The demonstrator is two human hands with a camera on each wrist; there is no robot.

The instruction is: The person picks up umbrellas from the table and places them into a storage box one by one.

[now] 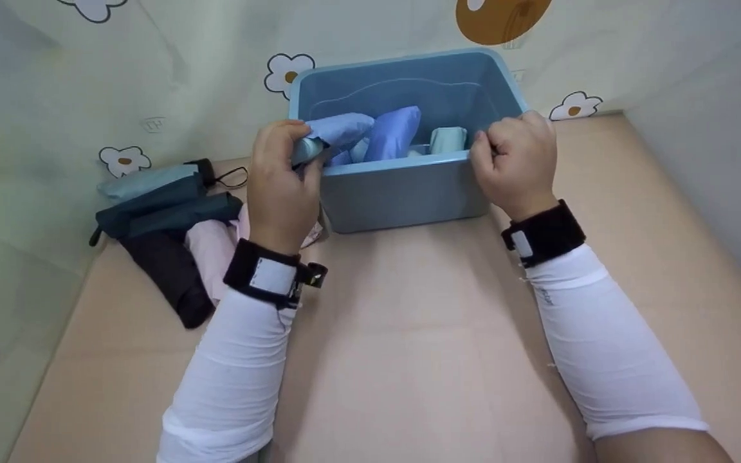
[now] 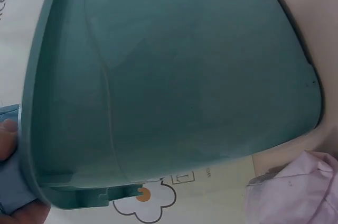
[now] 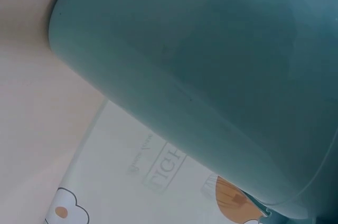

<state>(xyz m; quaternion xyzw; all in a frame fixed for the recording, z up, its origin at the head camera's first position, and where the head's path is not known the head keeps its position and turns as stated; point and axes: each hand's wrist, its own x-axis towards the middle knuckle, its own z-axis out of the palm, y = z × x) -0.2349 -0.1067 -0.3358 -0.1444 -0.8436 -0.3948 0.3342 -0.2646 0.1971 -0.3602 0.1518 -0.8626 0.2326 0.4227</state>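
My left hand (image 1: 280,186) grips a light blue folded umbrella (image 1: 341,127) over the left front corner of a blue plastic bin (image 1: 402,199). In the left wrist view, fingertips (image 2: 6,139) and some of the blue fabric (image 2: 13,182) show past the bin's rim. At the opposite front corner, my right hand (image 1: 521,164) curls its fingers over the bin's rim. The right wrist view has only the bin's side (image 3: 200,86), without the hand. Inside the bin lie a periwinkle-blue folded umbrella (image 1: 393,135) and a mint one (image 1: 449,139); their lower parts are hidden.
Left of the bin lies a pile of folded umbrellas: light blue (image 1: 152,181), dark teal (image 1: 152,207), black (image 1: 168,276) and pink (image 1: 208,247). My left wrist partly covers the pink one. A flower-print sheet (image 1: 210,83) rises behind the peach tabletop (image 1: 409,360).
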